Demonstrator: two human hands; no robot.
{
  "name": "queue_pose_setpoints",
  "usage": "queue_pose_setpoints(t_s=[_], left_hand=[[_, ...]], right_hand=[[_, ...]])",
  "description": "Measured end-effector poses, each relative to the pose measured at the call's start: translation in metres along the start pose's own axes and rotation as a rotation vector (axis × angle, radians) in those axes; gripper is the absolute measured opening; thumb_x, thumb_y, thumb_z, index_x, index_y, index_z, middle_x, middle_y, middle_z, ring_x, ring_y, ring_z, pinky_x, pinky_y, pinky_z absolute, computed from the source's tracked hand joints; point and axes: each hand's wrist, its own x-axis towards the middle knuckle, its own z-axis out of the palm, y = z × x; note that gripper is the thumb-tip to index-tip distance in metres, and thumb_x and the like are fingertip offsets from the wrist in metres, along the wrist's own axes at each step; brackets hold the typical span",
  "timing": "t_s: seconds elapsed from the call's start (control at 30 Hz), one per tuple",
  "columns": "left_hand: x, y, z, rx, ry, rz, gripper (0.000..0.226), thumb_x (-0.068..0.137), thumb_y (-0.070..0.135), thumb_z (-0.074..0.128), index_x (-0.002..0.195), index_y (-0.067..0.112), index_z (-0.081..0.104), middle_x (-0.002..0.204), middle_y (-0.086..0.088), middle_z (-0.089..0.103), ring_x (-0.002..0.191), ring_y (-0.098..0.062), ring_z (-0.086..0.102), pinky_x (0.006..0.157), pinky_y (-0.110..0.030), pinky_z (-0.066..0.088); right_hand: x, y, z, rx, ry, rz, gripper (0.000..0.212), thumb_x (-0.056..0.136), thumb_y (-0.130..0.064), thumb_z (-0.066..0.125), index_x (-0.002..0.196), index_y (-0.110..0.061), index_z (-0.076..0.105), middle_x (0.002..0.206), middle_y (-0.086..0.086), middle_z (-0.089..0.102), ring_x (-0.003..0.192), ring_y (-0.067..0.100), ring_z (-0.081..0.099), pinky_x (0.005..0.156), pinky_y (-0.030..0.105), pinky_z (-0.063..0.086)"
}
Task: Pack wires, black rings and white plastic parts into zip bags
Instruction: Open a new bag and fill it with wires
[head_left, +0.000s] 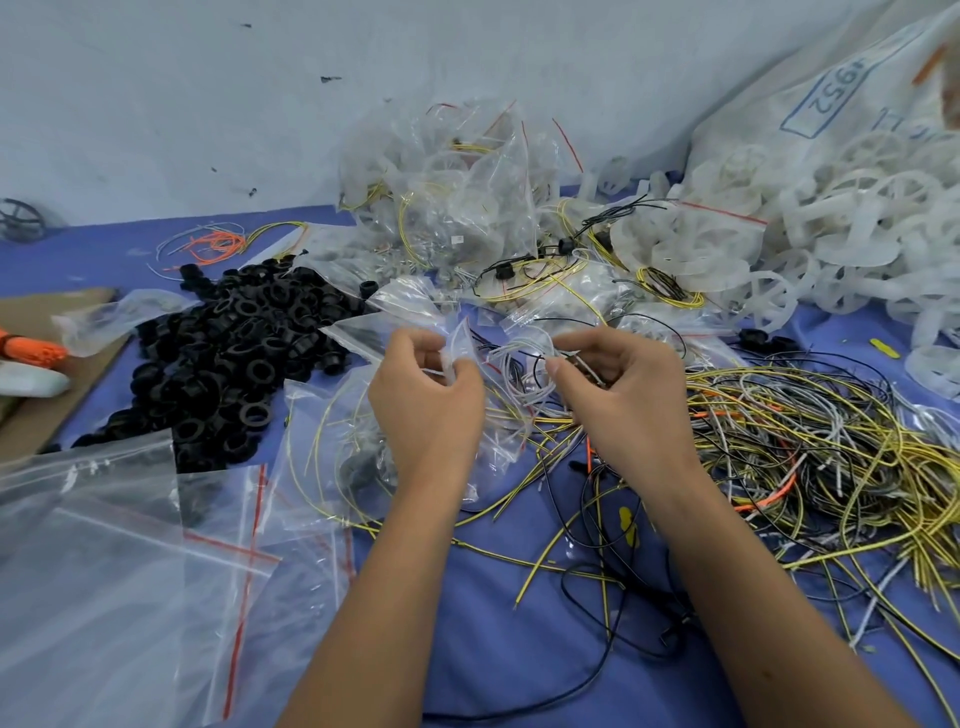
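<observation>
My left hand (428, 400) pinches the mouth of a small clear zip bag (462, 343) at table centre. My right hand (623, 384) grips a bundle of white and black wires (524, 358) at the bag's opening. A heap of black rings (234, 353) lies to the left. Loose yellow, black and white wires (810, 452) spread to the right. White plastic wheel-shaped parts (810, 244) are piled at the back right. Filled zip bags (447, 192) are stacked at the back centre.
Empty zip bags with red strips (130, 561) lie at the front left on the blue table (519, 649). A cardboard sheet (47, 410) with orange wires (31, 353) sits at the far left. A big printed sack (841, 98) leans on the wall at the back right.
</observation>
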Motion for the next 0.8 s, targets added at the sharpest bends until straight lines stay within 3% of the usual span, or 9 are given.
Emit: queue_pose_setpoints(t_s=[0.13, 0.33, 0.43, 0.53, 0.6, 0.73, 0.8], left_hand=[[-0.0031, 0.0043, 0.0003, -0.057, 0.008, 0.058, 0.013, 0.081, 0.007, 0.072, 0.085, 0.018, 0.066, 0.069, 0.010, 0.063, 0.060, -0.003, 0.058, 0.057, -0.010, 0.043], [-0.0064, 0.0074, 0.0009, -0.057, 0.016, 0.262, 0.008, 0.086, 0.017, 0.076, 0.083, 0.022, 0.070, 0.076, 0.008, 0.068, 0.069, -0.013, 0.065, 0.065, -0.028, 0.053], [-0.0078, 0.0087, 0.0008, -0.025, 0.039, 0.299, 0.007, 0.088, 0.019, 0.076, 0.084, 0.021, 0.071, 0.079, 0.008, 0.069, 0.071, -0.010, 0.065, 0.065, -0.024, 0.050], [-0.0060, 0.0102, -0.0002, -0.074, 0.122, 0.181, 0.010, 0.087, 0.016, 0.074, 0.083, 0.023, 0.068, 0.074, 0.011, 0.067, 0.069, -0.004, 0.064, 0.061, -0.012, 0.045], [-0.0031, 0.0094, -0.0007, -0.113, 0.163, 0.054, 0.010, 0.086, 0.012, 0.073, 0.083, 0.019, 0.068, 0.071, 0.012, 0.066, 0.064, -0.001, 0.062, 0.061, -0.013, 0.046], [0.0005, 0.0065, -0.0014, -0.154, 0.169, -0.108, 0.006, 0.086, 0.011, 0.071, 0.085, 0.015, 0.068, 0.072, 0.009, 0.066, 0.062, -0.003, 0.062, 0.063, -0.021, 0.048], [0.0011, 0.0063, -0.0015, -0.179, 0.152, -0.126, 0.006, 0.086, 0.011, 0.071, 0.084, 0.016, 0.067, 0.073, 0.006, 0.068, 0.067, -0.012, 0.069, 0.065, -0.027, 0.052]], right_hand=[[-0.0013, -0.0025, 0.0004, 0.020, -0.090, -0.041, 0.011, 0.087, -0.013, 0.077, 0.096, -0.019, 0.079, 0.077, -0.006, 0.076, 0.069, 0.010, 0.071, 0.065, 0.022, 0.054], [-0.0039, -0.0030, 0.0048, 0.010, -0.254, -0.100, 0.013, 0.086, -0.005, 0.076, 0.095, -0.014, 0.079, 0.077, -0.003, 0.076, 0.072, 0.018, 0.073, 0.067, 0.030, 0.059], [-0.0053, -0.0016, 0.0070, 0.018, -0.223, -0.126, 0.014, 0.087, -0.007, 0.075, 0.096, -0.016, 0.079, 0.078, -0.004, 0.076, 0.072, 0.017, 0.073, 0.068, 0.034, 0.060], [-0.0024, -0.0003, 0.0033, 0.072, -0.015, -0.154, 0.014, 0.089, -0.009, 0.073, 0.097, -0.019, 0.079, 0.080, -0.006, 0.076, 0.074, 0.010, 0.071, 0.069, 0.029, 0.058], [0.0008, -0.0004, 0.0004, 0.115, 0.068, -0.168, 0.014, 0.088, -0.008, 0.074, 0.096, -0.019, 0.079, 0.079, -0.006, 0.076, 0.071, 0.007, 0.068, 0.067, 0.022, 0.053], [-0.0016, -0.0032, 0.0022, 0.242, -0.043, -0.160, 0.015, 0.088, -0.002, 0.073, 0.098, -0.011, 0.078, 0.079, 0.001, 0.076, 0.067, 0.007, 0.064, 0.063, 0.020, 0.049], [-0.0040, -0.0033, 0.0032, 0.285, -0.095, -0.142, 0.015, 0.089, -0.001, 0.072, 0.100, -0.011, 0.077, 0.080, 0.002, 0.076, 0.067, 0.008, 0.065, 0.062, 0.019, 0.049]])
